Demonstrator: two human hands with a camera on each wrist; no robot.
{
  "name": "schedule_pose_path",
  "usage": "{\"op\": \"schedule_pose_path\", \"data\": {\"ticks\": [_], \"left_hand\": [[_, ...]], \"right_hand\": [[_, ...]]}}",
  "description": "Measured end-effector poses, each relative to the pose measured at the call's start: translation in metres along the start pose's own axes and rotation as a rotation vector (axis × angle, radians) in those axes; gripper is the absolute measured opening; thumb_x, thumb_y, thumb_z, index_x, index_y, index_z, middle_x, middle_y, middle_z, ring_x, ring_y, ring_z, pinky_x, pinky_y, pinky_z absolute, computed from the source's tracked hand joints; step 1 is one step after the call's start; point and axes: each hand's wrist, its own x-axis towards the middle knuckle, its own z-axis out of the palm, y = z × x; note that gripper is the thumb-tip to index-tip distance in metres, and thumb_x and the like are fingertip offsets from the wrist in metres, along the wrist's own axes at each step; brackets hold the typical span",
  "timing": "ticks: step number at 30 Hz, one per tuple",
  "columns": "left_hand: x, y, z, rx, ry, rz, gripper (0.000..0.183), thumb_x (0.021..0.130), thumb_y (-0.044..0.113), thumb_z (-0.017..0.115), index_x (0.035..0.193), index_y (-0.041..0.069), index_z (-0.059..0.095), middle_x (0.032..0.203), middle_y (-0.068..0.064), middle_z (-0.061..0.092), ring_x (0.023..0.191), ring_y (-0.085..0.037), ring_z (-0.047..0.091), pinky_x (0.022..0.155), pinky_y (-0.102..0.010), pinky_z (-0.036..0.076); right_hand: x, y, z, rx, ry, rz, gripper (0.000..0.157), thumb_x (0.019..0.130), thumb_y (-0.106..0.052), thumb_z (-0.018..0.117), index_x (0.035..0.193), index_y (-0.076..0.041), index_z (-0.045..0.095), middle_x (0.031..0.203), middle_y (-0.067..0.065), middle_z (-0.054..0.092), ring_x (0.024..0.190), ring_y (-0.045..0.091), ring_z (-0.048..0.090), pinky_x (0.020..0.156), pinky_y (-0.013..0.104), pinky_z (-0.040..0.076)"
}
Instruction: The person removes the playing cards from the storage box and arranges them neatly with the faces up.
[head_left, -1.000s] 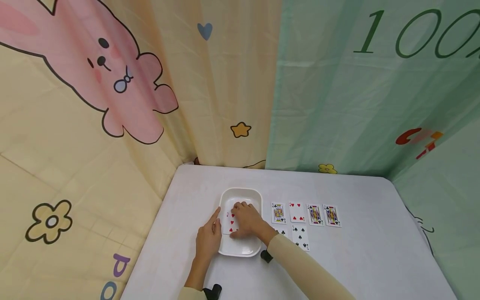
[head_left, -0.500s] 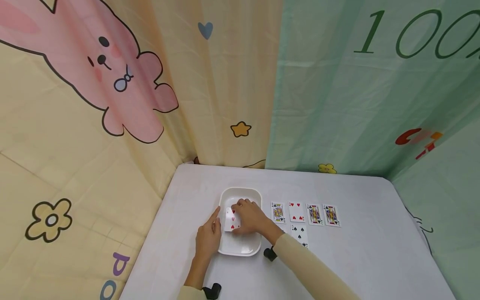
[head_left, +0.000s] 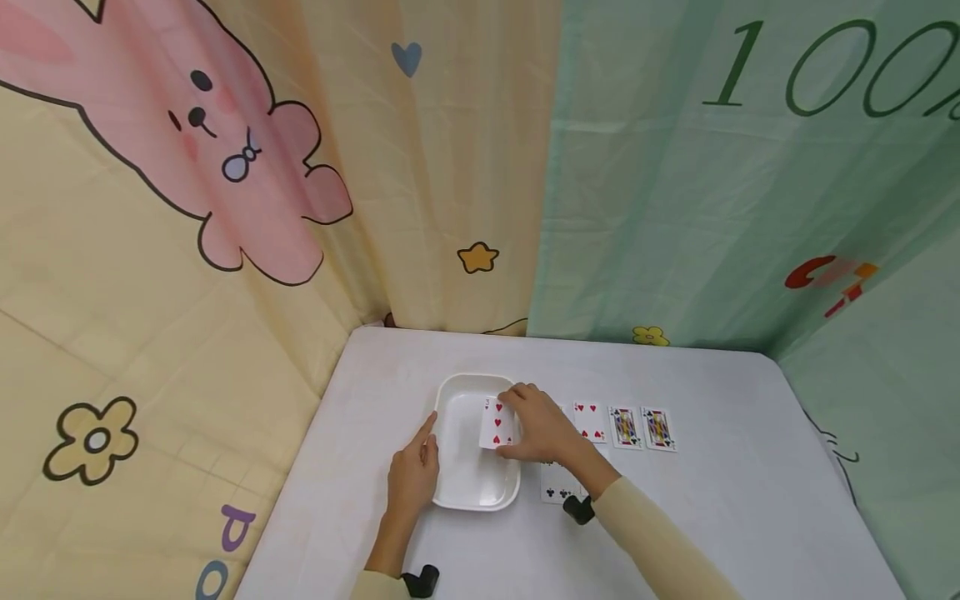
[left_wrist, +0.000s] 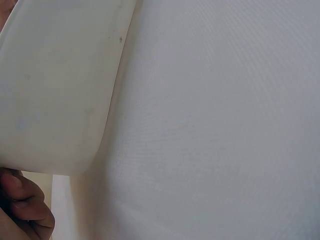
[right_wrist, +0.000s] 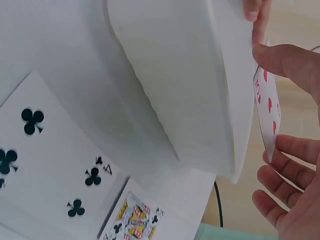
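Note:
A playing card with three hearts in a column (head_left: 497, 423) is pinched by its edges between the thumb and fingers of my right hand (head_left: 543, 425), over the right side of the white tray (head_left: 472, 483). In the right wrist view the same card (right_wrist: 268, 107) stands on edge, thumb at one end and fingertips at the other. My left hand (head_left: 412, 475) holds the tray's left side, index finger stretched along the rim. The left wrist view shows curled fingers (left_wrist: 27, 205) right at the tray wall (left_wrist: 60, 90).
On the white table (head_left: 375, 367), right of the tray, lie a heart card (head_left: 590, 422) and face cards (head_left: 626, 427) in a row. A clubs card (head_left: 557, 485) lies nearer, partly under my right forearm. Printed curtains surround the table.
My right hand has lifted the heart card and carried it rightward across the tray to its right rim. A face card is now covered by that hand. The left hand stays in place.

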Motion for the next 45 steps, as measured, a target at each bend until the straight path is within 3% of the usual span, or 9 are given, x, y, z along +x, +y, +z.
{"op": "schedule_pose_path", "data": {"ticks": [5, 14, 30, 37, 45], "left_hand": [[-0.002, -0.002, 0.0, -0.006, -0.001, 0.006, 0.044, 0.106, 0.022, 0.057, 0.149, 0.029, 0.057, 0.056, 0.005, 0.041, 0.047, -0.008, 0.031, 0.047, -0.024, 0.029], [-0.004, -0.005, -0.001, -0.003, -0.011, -0.001, 0.045, 0.106, 0.022, 0.056, 0.15, 0.03, 0.055, 0.056, 0.005, 0.04, 0.046, -0.007, 0.029, 0.046, -0.023, 0.028], [-0.006, -0.004, -0.003, 0.001, -0.024, 0.015, 0.044, 0.106, 0.022, 0.055, 0.15, 0.028, 0.056, 0.055, 0.005, 0.04, 0.045, -0.008, 0.03, 0.045, -0.023, 0.029], [-0.003, -0.003, -0.004, -0.005, -0.024, 0.029, 0.044, 0.107, 0.023, 0.054, 0.15, 0.028, 0.055, 0.055, 0.005, 0.04, 0.046, -0.008, 0.029, 0.045, -0.023, 0.028], [0.002, -0.001, -0.002, -0.002, -0.016, 0.028, 0.044, 0.107, 0.023, 0.054, 0.15, 0.029, 0.055, 0.056, 0.004, 0.04, 0.046, -0.008, 0.03, 0.047, -0.024, 0.028]], "right_hand": [[-0.023, 0.019, -0.018, -0.002, 0.045, 0.058, 0.083, 0.07, -0.054, 0.089, 0.138, -0.014, 0.063, 0.131, 0.005, 0.062, 0.119, 0.023, 0.055, 0.1, 0.047, 0.052], [-0.067, 0.071, -0.027, -0.073, 0.113, 0.142, 0.081, 0.069, -0.052, 0.089, 0.137, -0.014, 0.065, 0.128, 0.008, 0.062, 0.117, 0.027, 0.056, 0.098, 0.051, 0.051], [-0.152, 0.12, -0.022, -0.189, 0.074, 0.283, 0.087, 0.065, -0.054, 0.09, 0.134, -0.007, 0.065, 0.128, 0.015, 0.063, 0.122, 0.038, 0.057, 0.102, 0.061, 0.045], [-0.172, 0.132, -0.028, -0.18, 0.067, 0.311, 0.083, 0.066, -0.055, 0.09, 0.129, -0.006, 0.066, 0.136, 0.023, 0.06, 0.125, 0.045, 0.055, 0.1, 0.063, 0.045], [-0.181, 0.144, -0.024, -0.189, 0.064, 0.298, 0.083, 0.064, -0.056, 0.09, 0.127, -0.007, 0.068, 0.129, 0.02, 0.063, 0.12, 0.041, 0.058, 0.099, 0.062, 0.046]]}}
